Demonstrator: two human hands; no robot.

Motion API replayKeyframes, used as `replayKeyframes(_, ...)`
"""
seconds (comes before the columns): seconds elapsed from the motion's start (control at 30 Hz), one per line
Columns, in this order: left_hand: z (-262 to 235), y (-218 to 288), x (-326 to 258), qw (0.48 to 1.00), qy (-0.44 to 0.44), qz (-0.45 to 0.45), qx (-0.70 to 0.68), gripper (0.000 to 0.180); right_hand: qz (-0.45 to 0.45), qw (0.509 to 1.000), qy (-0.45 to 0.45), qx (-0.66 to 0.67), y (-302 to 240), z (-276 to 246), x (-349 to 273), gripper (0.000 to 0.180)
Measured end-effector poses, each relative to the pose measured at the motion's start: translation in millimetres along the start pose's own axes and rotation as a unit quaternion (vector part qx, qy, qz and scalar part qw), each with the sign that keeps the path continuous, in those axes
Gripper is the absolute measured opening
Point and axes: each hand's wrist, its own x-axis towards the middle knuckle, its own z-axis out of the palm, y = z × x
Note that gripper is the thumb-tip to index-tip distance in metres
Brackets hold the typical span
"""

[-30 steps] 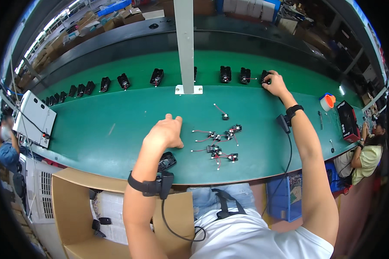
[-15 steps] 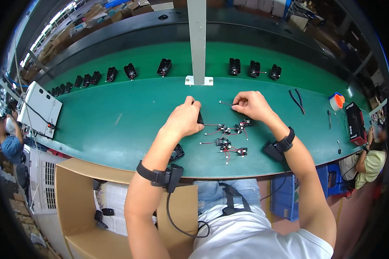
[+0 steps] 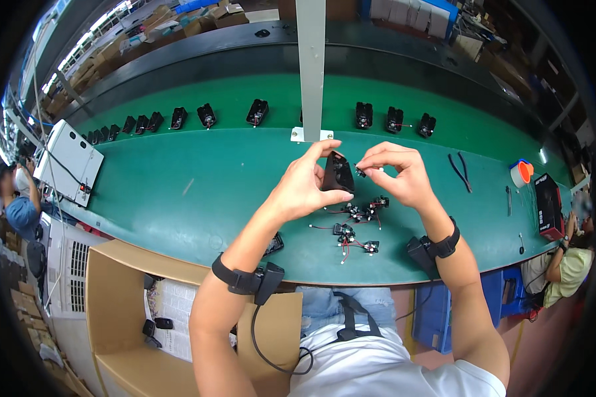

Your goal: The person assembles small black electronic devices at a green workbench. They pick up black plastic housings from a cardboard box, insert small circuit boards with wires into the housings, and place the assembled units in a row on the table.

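Observation:
Between the thumb and fingers of my left hand (image 3: pixel 297 184) is a black plastic housing (image 3: pixel 338 173), tilted so its hollow inside faces right. Close beside it, my right hand (image 3: pixel 398 173) pinches a small black wired component (image 3: pixel 360 171) in its fingertips. A narrow gap separates the component from the housing. Below both hands, several small components with red and black wires (image 3: pixel 353 212) lie in a loose cluster on the green work table (image 3: pixel 179 192). Another black housing (image 3: pixel 275 244) sits near the table's front edge, partly hidden by my left forearm.
Black housings (image 3: pixel 257 113) stand in a row on the green strip beyond the table. A grey post (image 3: pixel 312 73) rises at the table's far edge. Pliers (image 3: pixel 459 172), an orange-and-white roll (image 3: pixel 521 173) and a black box (image 3: pixel 547 206) lie to the right. An open cardboard box (image 3: pixel 112 291) stands below left.
My left hand has raised and turned the housing so its hollow side shows. The right hand has brought the component close to it. The whole view has shifted slightly.

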Motion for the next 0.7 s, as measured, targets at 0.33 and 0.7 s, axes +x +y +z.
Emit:
replayKeyframes(0.33, -7.2, 23.8, -8.4, 0.942, -0.09, 0.054, -0.32, 0.077, -0.176, 0.982, 0.059, -0.014, -49.0, -7.1, 11.8, 0.02)
replayKeyframes(0.7, 21.9, 18.5, -8.5, 0.886, -0.122, -0.013, -0.448, 0.069, -0.199, 0.978, 0.066, -0.009, -67.5, 5.1, 2.3, 0.023)
